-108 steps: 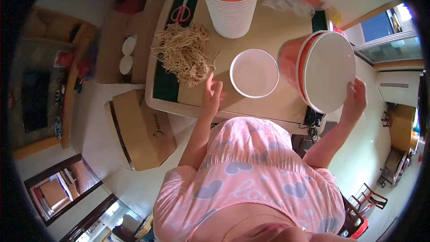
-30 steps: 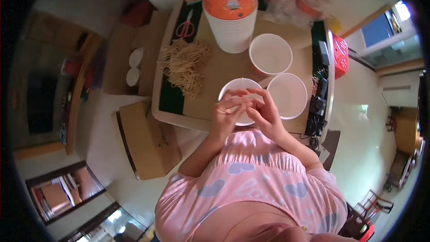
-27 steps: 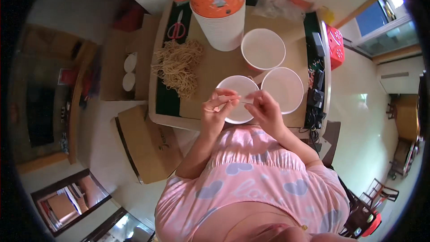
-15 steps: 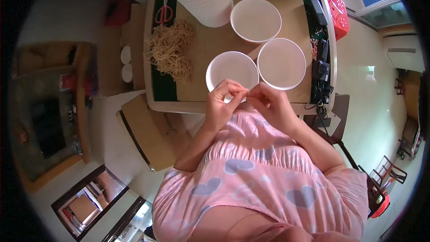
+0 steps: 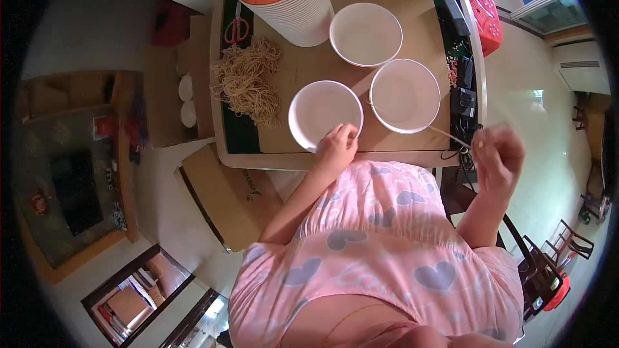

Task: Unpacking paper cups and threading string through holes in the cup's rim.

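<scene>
Three white paper buckets stand on the table: a left one (image 5: 324,111), a right one (image 5: 403,93) and a farther one (image 5: 365,33). My left hand (image 5: 338,149) is closed at the near right rim of the left bucket, its fingertips partly hidden. Out past the table's right front corner, my right hand (image 5: 498,158) pinches a thin tan string (image 5: 449,136). That string stretches back toward the right bucket; its other end is hard to make out. A tangled pile of tan strings (image 5: 248,82) lies at the table's left.
A tall stack of nested paper buckets (image 5: 293,16) with orange printed sides stands at the back left. Red-handled scissors (image 5: 236,29) lie beside the string pile. Black adapters and cables (image 5: 463,102) line the right edge. A cardboard box (image 5: 225,196) is below the left front corner.
My hands were together at the left bucket's front rim. The right hand has swung out to the right, drawing the string along. The left bucket has shifted slightly left.
</scene>
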The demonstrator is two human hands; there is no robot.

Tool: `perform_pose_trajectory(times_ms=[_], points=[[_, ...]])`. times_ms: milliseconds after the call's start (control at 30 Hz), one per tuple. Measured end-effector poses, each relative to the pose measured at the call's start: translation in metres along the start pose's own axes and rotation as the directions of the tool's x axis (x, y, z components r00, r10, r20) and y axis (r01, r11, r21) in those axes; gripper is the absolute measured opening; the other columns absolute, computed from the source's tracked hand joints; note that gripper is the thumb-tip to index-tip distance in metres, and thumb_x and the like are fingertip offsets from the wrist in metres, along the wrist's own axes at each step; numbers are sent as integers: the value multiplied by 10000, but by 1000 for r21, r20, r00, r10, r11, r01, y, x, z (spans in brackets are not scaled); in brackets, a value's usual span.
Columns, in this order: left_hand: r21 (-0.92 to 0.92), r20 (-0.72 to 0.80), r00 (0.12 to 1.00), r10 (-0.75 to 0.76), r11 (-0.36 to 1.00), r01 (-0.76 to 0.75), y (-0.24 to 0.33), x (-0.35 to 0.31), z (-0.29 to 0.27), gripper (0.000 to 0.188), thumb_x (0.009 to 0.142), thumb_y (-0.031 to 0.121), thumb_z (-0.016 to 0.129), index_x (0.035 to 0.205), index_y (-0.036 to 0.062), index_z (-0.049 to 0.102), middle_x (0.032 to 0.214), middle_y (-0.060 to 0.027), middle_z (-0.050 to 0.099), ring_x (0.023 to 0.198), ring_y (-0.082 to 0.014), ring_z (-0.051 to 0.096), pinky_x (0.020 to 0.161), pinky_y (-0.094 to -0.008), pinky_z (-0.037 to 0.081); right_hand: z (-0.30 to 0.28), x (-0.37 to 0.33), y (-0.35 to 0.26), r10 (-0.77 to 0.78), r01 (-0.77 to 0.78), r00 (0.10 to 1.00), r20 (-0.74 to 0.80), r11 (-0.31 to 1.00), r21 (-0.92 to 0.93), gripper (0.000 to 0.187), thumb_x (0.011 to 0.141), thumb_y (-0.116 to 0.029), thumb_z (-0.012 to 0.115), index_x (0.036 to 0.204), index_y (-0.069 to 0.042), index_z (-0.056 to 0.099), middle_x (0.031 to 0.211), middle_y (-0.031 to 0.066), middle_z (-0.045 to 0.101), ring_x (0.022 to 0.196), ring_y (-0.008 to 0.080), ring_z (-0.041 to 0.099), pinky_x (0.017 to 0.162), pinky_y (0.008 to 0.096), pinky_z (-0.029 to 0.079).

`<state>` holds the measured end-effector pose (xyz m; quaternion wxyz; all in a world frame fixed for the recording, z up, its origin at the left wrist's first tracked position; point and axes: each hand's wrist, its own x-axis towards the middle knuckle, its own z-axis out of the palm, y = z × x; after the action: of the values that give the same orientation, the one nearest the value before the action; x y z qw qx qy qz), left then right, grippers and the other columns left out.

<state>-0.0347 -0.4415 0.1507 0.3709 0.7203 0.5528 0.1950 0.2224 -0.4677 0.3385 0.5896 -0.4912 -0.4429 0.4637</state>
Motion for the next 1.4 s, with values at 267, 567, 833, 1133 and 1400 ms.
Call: perform_pose_trajectory(times_ms=[267,567,833,1133,1400], points=[[88,-100,994,35,996,-26,0,-19,-42,146,769,25,630,915,20,617,866,-111,626,777,-227,615,693,-324,490,48,4,128,367,-304,915,169,900,-313,52,865,-29,584,882,16,564,676,-40,466,598,16,380,504,183,301],[-505,12,967,-254,833,225,37,8,-36,301,974,218,448,762,24,537,613,-7,505,566,-68,451,516,-227,361,79,6,141,98,-16,966,238,946,-325,51,827,-12,608,875,4,602,720,40,565,602,77,463,540,240,397],[-705,217,960,-176,652,278,27,12,-33,212,960,135,451,760,72,484,638,45,443,565,-25,366,501,-181,281,80,5,146,190,-100,942,275,945,-312,75,820,-37,626,868,14,599,699,76,565,604,108,498,549,263,413],[-694,227,957,-183,659,290,12,7,-31,129,942,99,486,825,46,500,679,34,482,596,-25,427,528,-179,350,81,5,170,366,-322,879,306,928,-186,71,827,-42,619,846,24,601,664,9,559,594,49,459,538,227,397],[-243,-138,984,-110,967,74,-8,21,-13,261,817,37,644,1014,33,474,859,-34,546,737,-105,513,621,-243,447,80,13,169,368,-273,906,210,886,-375,90,813,-74,637,839,6,605,631,12,547,587,46,461,538,219,401]])
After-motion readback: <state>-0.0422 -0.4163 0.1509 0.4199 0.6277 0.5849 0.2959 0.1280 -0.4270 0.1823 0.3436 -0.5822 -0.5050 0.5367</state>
